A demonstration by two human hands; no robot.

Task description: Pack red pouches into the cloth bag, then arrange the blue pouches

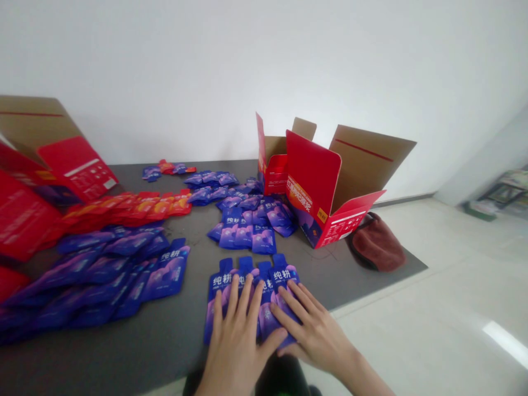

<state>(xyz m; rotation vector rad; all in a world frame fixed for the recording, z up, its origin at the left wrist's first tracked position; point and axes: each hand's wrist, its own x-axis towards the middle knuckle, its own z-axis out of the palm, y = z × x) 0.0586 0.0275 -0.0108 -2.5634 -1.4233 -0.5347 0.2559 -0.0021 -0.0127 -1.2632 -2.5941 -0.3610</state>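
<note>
"Where are the blue pouches [266,316] that the hands are on?"

"By the near edge of the table [338,283], toward its right end. Four of them lie side by side in a row, and neighbours seem to overlap."

"Which way do they point?"

"Long axes run away from the person, with the narrow necks toward the table's far edge. Their lower ends are mostly covered by the hands, so I can't say for sure how close they come to the near edge."

"And the hands?"

"Both flat, palms down, fingers spread, gripping nothing. The left hand [237,333] rests over the left part of the row; the right hand [315,330] comes in at a slant, its fingers on the rightmost pouch. So the row lies directly beneath both, and the right hand is nearer its right end."

"What's around them?"

"Just beyond the necks, toward the far edge, a loose blue pile [251,228] lies beside an open red box [307,198]. A brown cloth [379,242] lies near the table's right corner. Over to the left there's a bigger blue heap [103,275], with red pouches [140,209] behind it."
</note>
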